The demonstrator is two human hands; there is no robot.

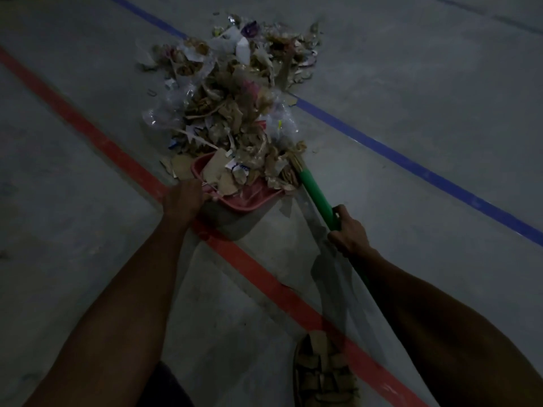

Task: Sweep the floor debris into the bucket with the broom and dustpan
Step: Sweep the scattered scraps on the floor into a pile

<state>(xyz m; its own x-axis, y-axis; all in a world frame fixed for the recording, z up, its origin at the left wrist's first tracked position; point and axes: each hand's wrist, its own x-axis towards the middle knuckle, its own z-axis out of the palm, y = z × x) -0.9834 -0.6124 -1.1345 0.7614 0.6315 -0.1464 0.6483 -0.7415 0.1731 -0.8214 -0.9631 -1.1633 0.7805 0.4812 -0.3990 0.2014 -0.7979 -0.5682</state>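
- Left hand [182, 201] grips the pink dustpan [246, 198], scraps inside.
- Right hand [348, 230] curls round the green broom [316, 192] handle.
- Debris pile [232, 92] lies on the floor [411, 142].

The grey concrete floor [411, 83] carried a debris pile [229, 98] (paper, cardboard, clear plastic) between a red line [97, 136] and a blue line [411, 165].

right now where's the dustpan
In the head view the red dustpan sits just left of centre on the floor, beside the red line, at the near edge of the debris pile; the left hand holds it.
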